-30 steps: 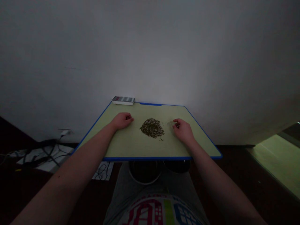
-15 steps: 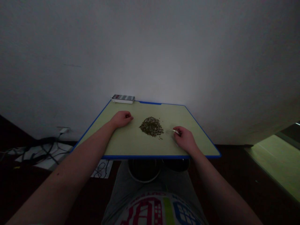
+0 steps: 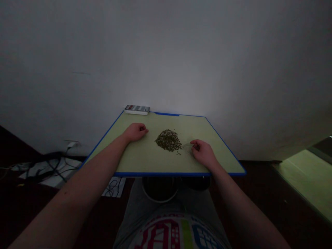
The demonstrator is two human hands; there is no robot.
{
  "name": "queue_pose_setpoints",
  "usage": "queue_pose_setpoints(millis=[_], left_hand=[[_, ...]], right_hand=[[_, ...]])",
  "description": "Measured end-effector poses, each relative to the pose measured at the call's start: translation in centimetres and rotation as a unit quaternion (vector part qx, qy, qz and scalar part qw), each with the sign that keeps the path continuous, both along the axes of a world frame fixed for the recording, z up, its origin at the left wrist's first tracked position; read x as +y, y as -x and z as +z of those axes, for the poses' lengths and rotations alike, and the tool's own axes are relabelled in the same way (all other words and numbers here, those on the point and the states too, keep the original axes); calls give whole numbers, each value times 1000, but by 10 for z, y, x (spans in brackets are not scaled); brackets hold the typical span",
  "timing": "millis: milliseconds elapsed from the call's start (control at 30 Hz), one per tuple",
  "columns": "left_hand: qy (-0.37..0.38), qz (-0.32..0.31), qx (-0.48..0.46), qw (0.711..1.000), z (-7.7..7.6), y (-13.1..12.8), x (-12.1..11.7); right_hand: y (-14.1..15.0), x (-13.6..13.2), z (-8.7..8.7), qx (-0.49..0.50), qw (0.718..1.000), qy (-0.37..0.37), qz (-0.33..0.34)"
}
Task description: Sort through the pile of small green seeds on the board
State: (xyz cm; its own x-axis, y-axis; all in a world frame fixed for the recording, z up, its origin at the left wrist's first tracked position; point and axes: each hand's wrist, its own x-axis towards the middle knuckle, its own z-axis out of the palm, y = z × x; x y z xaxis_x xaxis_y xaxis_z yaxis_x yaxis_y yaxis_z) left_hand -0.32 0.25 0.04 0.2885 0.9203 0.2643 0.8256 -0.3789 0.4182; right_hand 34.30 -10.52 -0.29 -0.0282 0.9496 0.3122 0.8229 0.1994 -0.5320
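Observation:
A pile of small brownish-green seeds or grains (image 3: 168,140) lies mid-board, with a few loose ones at its right edge. My right hand (image 3: 203,151) rests right of the pile, fingers pinched around a thin, curved metal tool (image 3: 187,145). Its tip points left and reaches the pile's right edge; its exact kind is too small and blurred to tell. Left of the pile, my left hand (image 3: 136,132) lies on the pale board (image 3: 145,159) with its fingers loosely curled. Nothing shows in it, and it is apart from the grains.
A flat white device with a dark top (image 3: 137,109) stands at the board's far left corner, by the wall. Below the near blue edge (image 3: 181,174), a round bowl (image 3: 160,200) and a second dark bowl (image 3: 196,183) sit at my lap. Cables (image 3: 52,166) lie lower left.
The tool's tip in my right hand has moved slightly left, toward the pile's edge. My left hand keeps its place, and the whole view has shifted very slightly.

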Motion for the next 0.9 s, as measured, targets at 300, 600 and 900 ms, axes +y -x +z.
queue_pose_setpoints(millis=[300, 600, 900], left_hand=[[-5, -5, 9, 1000, 0, 0, 0], [-1, -6, -4, 1000, 0, 0, -1], [-3, -1, 2, 1000, -3, 1, 2]], right_hand=[[3, -1, 4, 12, 999, 11, 30], [4, -2, 2, 22, 998, 18, 51], [3, -4, 1, 39, 997, 22, 67]])
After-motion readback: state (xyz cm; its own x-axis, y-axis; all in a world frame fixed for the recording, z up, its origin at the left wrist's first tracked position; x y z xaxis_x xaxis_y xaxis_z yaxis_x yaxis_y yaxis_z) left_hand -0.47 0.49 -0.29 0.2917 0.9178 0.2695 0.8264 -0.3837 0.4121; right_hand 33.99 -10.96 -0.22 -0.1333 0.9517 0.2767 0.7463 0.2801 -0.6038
